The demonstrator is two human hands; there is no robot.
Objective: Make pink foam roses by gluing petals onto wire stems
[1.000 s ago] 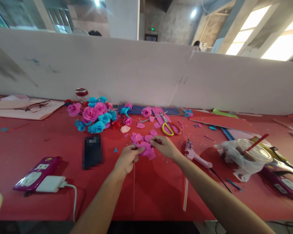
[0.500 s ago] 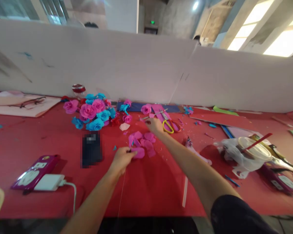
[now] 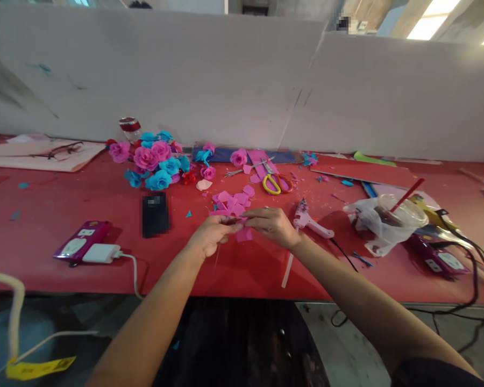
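Observation:
Over the middle of the red table, my left hand [image 3: 210, 234] pinches a pink paper petal. My right hand [image 3: 272, 224] meets it from the other side, with its fingers closed and the tips touching the left fingertips. What the right fingers grip is too small and covered to name. Just beyond both hands lies a loose pile of pink paper petals [image 3: 230, 201]. Scissors [image 3: 271, 184] with yellow and orange handles rest farther back, beside thin sticks [image 3: 234, 172] and a single pink paper rose [image 3: 239, 157].
A bunch of pink and blue paper roses [image 3: 158, 161] is at back left, near a black blurred object [image 3: 155, 215]. A purple power strip [image 3: 80, 242] with a white charger sits left. To the right are a pink glue gun [image 3: 308, 221] and a bagged cup [image 3: 387, 220].
My right hand has come back from the area by the sticks and scissors to meet my left hand. The left hand has shifted slightly, still with a petal. The view has tilted down.

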